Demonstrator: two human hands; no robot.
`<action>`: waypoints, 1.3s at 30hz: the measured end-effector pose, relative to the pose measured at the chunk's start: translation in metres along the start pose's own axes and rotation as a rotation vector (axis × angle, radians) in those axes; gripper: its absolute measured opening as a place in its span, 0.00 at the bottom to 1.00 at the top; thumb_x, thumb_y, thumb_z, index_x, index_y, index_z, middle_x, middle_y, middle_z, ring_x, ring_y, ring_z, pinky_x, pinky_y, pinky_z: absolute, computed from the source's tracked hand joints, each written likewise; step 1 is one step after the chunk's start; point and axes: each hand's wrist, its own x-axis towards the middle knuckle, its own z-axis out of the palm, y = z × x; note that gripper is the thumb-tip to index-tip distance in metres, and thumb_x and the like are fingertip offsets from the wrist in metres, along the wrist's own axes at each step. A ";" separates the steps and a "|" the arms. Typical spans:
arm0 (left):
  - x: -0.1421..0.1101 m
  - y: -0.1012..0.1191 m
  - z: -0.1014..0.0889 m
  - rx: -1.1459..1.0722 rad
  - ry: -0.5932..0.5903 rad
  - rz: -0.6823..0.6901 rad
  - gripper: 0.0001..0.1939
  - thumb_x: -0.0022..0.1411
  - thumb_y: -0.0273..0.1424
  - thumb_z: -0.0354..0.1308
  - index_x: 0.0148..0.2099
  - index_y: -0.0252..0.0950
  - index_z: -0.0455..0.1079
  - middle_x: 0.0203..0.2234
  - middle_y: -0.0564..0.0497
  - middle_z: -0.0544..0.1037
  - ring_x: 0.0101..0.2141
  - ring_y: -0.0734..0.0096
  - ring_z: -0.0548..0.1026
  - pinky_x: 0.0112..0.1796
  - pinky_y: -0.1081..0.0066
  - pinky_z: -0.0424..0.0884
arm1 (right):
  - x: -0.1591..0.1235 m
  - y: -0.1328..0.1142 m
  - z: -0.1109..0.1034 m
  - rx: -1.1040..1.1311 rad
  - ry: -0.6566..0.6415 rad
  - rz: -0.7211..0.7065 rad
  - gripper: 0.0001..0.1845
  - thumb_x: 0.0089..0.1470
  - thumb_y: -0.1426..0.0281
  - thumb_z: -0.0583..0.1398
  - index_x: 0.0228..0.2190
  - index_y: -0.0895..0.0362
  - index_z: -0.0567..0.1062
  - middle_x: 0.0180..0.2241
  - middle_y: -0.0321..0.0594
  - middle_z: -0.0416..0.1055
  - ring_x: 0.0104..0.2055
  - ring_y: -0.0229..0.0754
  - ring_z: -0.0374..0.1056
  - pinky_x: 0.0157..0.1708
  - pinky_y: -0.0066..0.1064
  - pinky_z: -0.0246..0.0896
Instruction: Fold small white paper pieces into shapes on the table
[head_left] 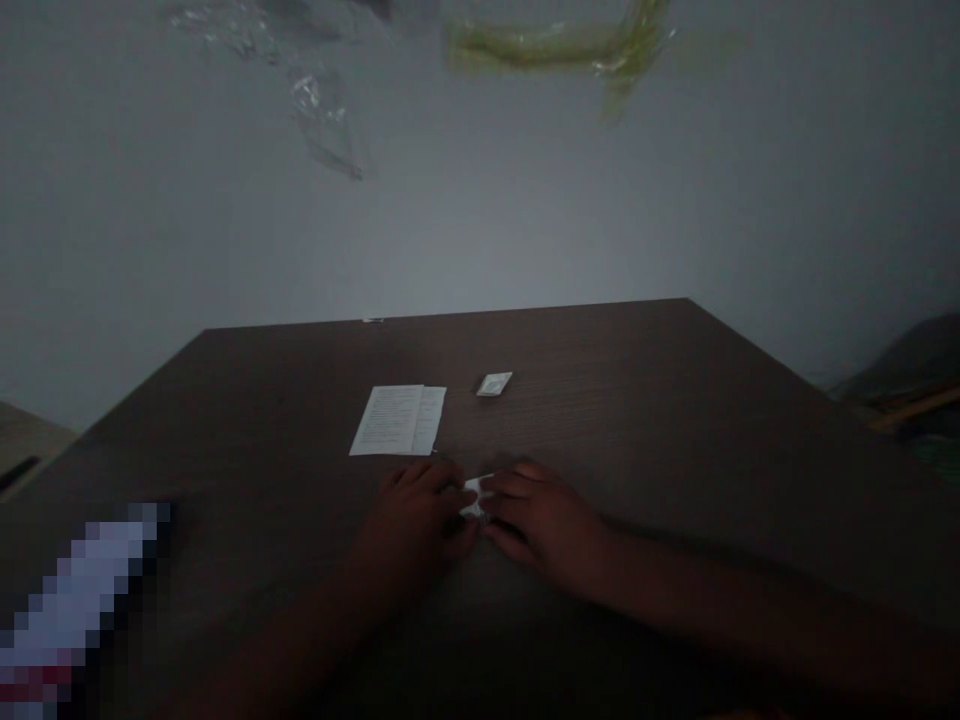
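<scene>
Both my hands rest together on a dark brown table (675,420), near its front middle. My left hand (416,515) and my right hand (544,515) have their fingers pinched on a small white object (477,497) held between them. The light is dim and I cannot make out what the white thing is. A folded white printed paper sheet (399,419) lies flat just beyond my left hand. A small white packet (494,384) lies farther back, to the right of the sheet.
A pixelated white and red patch (75,610) covers the table's front left corner. A grey wall (480,220) stands behind the table, with clear plastic (322,115) and a yellow-green strip (555,45) near the top. Dark furniture (911,385) shows at the right.
</scene>
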 end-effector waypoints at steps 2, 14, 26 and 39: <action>0.000 -0.002 0.001 -0.008 -0.003 0.004 0.15 0.66 0.25 0.67 0.52 0.45 0.83 0.52 0.47 0.82 0.55 0.47 0.77 0.57 0.46 0.71 | 0.002 0.000 0.002 0.027 0.023 0.026 0.12 0.70 0.66 0.65 0.52 0.55 0.83 0.52 0.45 0.82 0.53 0.52 0.75 0.59 0.50 0.69; 0.003 -0.016 0.005 -0.134 0.018 -0.054 0.12 0.67 0.26 0.68 0.50 0.45 0.85 0.53 0.48 0.82 0.55 0.50 0.78 0.57 0.47 0.69 | 0.005 0.001 0.000 0.166 0.069 0.099 0.11 0.63 0.69 0.71 0.47 0.54 0.83 0.47 0.43 0.81 0.50 0.50 0.75 0.59 0.49 0.67; 0.015 -0.049 -0.002 -0.217 -0.035 0.174 0.19 0.70 0.18 0.59 0.50 0.45 0.85 0.51 0.50 0.84 0.52 0.63 0.80 0.54 0.62 0.73 | 0.006 0.002 0.002 0.124 0.057 0.112 0.09 0.63 0.67 0.71 0.45 0.53 0.82 0.46 0.43 0.81 0.50 0.51 0.76 0.62 0.51 0.67; -0.009 -0.006 -0.002 0.117 -0.051 0.245 0.18 0.67 0.17 0.61 0.53 0.41 0.81 0.52 0.47 0.83 0.54 0.51 0.79 0.57 0.53 0.71 | 0.002 0.011 0.007 0.117 0.067 0.035 0.10 0.65 0.68 0.69 0.47 0.54 0.83 0.53 0.46 0.81 0.55 0.52 0.76 0.61 0.50 0.68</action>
